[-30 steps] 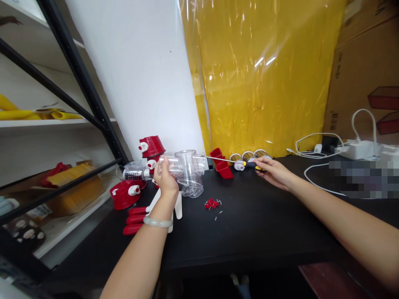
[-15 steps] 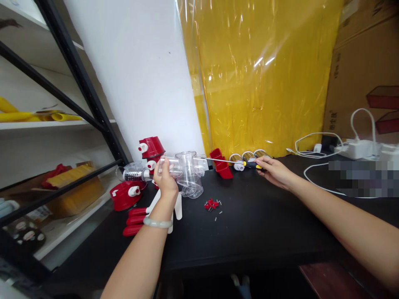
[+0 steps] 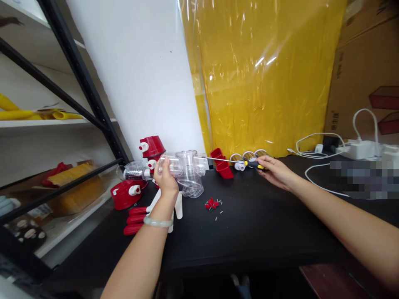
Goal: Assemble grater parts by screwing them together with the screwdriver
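My left hand [image 3: 166, 177] is closed around one end of a clear plastic housing [image 3: 188, 172], which has a wide feed tube on top. The fingers of my right hand [image 3: 274, 170] grip the yellow-and-black handle of a screwdriver [image 3: 254, 165]. Its long shaft points left and reaches the open end of the housing; whether the tip touches it I cannot tell. On the table below lie small red parts [image 3: 212, 203] in a pile, with several loose screws [image 3: 221, 212] beside them. Crank handles [image 3: 134, 219] with red grips lie under my left forearm.
Red bases [image 3: 127, 194] stand at the left, near a metal grater drum [image 3: 133, 172]. Red hopper pieces [image 3: 223, 165] and several drums [image 3: 238, 160] sit along the yellow film [image 3: 264, 83]. White cables [image 3: 311, 154] and an adapter [image 3: 363, 148] lie right. A black-framed shelf [image 3: 77, 74] borders the left.
The view has shifted very slightly. Both hands, the housing and the screwdriver keep nearly the same positions.
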`<state>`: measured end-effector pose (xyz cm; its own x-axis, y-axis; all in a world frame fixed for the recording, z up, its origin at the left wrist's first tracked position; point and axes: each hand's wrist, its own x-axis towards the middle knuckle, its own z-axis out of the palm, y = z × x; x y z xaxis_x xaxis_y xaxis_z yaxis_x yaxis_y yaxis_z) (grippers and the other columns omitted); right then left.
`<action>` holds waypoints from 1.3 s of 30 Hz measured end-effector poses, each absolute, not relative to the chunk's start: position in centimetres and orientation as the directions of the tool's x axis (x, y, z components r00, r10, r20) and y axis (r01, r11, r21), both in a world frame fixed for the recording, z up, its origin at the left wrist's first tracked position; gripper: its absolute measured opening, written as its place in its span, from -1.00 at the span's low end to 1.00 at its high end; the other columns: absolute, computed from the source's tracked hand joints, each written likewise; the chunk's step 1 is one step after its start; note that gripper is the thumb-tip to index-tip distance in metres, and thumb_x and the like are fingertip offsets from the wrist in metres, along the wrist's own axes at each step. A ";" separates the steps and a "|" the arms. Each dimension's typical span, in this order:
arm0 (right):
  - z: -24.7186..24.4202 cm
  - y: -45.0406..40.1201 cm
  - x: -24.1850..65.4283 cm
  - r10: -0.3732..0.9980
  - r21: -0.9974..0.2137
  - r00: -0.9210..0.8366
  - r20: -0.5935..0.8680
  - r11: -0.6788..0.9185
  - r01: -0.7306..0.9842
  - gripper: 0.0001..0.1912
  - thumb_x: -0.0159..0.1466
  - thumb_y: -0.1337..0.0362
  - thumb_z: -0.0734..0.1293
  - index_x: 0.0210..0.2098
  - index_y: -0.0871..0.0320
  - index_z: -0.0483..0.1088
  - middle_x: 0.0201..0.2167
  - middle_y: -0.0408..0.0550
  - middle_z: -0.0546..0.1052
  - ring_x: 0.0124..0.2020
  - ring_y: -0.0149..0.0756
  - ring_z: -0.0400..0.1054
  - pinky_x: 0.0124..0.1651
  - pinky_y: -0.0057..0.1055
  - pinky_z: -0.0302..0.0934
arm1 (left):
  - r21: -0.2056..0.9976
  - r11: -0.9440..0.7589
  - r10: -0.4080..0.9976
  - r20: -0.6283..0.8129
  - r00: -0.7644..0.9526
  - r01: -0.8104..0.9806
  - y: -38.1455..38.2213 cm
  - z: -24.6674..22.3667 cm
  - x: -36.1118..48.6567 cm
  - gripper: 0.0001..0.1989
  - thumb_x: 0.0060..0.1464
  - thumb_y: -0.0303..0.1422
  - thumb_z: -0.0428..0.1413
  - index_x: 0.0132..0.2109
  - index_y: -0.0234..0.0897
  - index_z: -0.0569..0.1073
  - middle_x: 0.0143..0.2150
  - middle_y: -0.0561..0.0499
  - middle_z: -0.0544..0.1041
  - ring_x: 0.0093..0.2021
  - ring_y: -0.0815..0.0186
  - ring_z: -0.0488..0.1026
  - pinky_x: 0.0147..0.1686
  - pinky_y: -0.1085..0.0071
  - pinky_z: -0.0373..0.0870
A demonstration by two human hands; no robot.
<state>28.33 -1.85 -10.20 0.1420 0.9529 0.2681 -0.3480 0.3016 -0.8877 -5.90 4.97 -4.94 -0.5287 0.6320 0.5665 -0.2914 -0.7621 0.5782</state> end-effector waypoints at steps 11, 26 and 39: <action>-10.7 -2.0 28.3 0.978 -0.960 0.054 0.201 0.208 -0.186 -0.58 0.13 -0.13 0.39 -0.34 0.12 0.43 -0.44 -0.06 0.51 -0.48 -0.40 0.34 -0.48 -0.47 0.18 | 0.577 -0.758 0.636 0.553 -0.538 -0.303 4.9 -4.9 -5.8 -0.58 -0.11 -0.18 0.29 -0.11 -0.32 0.57 -0.33 0.01 0.49 -0.39 0.38 0.45 -0.36 0.46 0.37; -11.2 -1.7 29.0 0.969 -0.952 -0.079 0.234 0.245 0.184 -0.62 0.00 -0.01 0.50 -0.32 0.13 0.56 -0.34 -0.09 0.53 -0.36 -0.35 0.36 -0.27 -0.39 0.26 | 0.580 -0.783 0.592 0.587 -0.552 -0.224 5.7 -5.3 -6.6 -0.60 -0.09 -0.19 0.29 -0.10 -0.30 0.56 -0.23 -0.04 0.52 -0.30 0.33 0.49 -0.19 0.35 0.44; -11.5 -1.4 28.6 0.913 -0.850 -0.081 0.400 0.403 0.340 -0.62 -0.09 0.10 0.54 -0.38 0.11 0.38 -0.37 -0.12 0.51 -0.31 -0.27 0.41 -0.15 -0.28 0.27 | 0.600 -0.762 0.622 0.573 -0.534 -0.243 5.5 -5.5 -6.0 -0.57 -0.10 -0.17 0.30 -0.10 -0.33 0.56 -0.27 -0.04 0.53 -0.30 0.31 0.49 -0.19 0.32 0.44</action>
<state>28.63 -1.42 -11.51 -0.0811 0.9128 0.4002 0.3398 0.4028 -0.8499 -5.96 5.47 -5.53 -0.5340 0.6216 0.5731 -0.2427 -0.7620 0.6004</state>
